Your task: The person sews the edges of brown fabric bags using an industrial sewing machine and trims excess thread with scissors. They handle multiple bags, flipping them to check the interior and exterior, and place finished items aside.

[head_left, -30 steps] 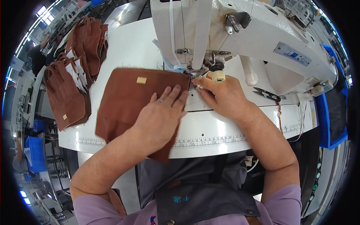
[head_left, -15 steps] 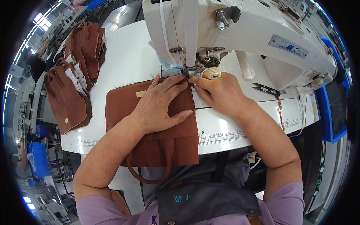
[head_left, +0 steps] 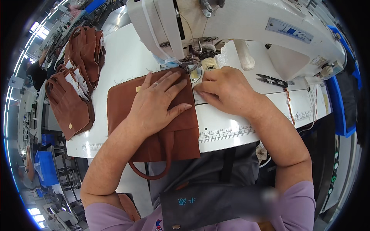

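A brown leather bag piece (head_left: 123, 104) with a looped handle (head_left: 169, 150) lies on the white sewing table, its handle end hanging over the front edge. My left hand (head_left: 156, 102) rests flat on it, fingers stretched toward the presser foot (head_left: 189, 65) of a white sewing machine (head_left: 239, 19). The foot stands at the piece's far right corner. My right hand (head_left: 227, 90) is just right of the piece's edge, beside the machine's cream knob (head_left: 209, 64). Its fingers are bent and drawn together; anything between the fingertips is hidden.
Stacked brown bag pieces (head_left: 71, 104) with handles lie at the table's left. Black thread snips (head_left: 273, 81) on an orange cord lie at the right. A printed ruler strip (head_left: 227, 133) follows the front edge. Blue bins (head_left: 343, 111) stand beyond the table's right end.
My right hand has drawn slightly back from the needle area, its fingers more curled. My left hand stays flat on the leather piece. The whole view has shifted a little.
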The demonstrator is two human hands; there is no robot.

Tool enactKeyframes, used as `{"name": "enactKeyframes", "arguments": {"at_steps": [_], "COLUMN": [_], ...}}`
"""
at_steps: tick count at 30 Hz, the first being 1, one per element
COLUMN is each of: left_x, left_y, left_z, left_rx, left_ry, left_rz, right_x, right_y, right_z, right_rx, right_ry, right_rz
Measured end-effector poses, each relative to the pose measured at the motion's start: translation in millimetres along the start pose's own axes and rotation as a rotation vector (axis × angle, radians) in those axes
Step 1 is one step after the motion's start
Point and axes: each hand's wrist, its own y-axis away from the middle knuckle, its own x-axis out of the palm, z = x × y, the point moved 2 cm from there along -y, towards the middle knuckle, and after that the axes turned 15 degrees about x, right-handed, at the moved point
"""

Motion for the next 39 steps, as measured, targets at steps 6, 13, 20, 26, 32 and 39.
{"name": "enactKeyframes", "arguments": {"at_steps": [6, 13, 20, 26, 32, 39], "left_x": [-15.8, -1.7, -14.6, -14.4, -4.1, 0.9], "left_y": [-10.0, -17.8, -13.2, -3.9, 14.1, 16.7], "left_z": [-55.7, -55.6, -32.8, -22.8, -27.2, -32.4], "left_rx": [-0.111, -0.243, -0.406, -0.192, -0.103, -0.038], "left_ry": [0.117, 0.187, 0.603, 0.705, 0.397, 0.324], "left_rz": [-0.057, -0.031, 0.0, -0.149, -0.162, -0.11], "right_x": [-6.2, -3.5, -2.3, 0.3, -0.1, -1.7], "right_y": [9.5, 10.3, 9.5, 6.0, 3.9, 4.3], "right_z": [5.9, 7.6, 2.7, -6.4, -7.4, -5.1], "right_rx": [-0.144, -0.133, -0.056, -0.107, -0.097, 0.028], "right_ry": [-0.031, -0.115, -0.163, -0.263, -0.32, -0.422], "right_rz": [0.067, 0.085, 0.166, 0.235, 0.271, 0.259]}}
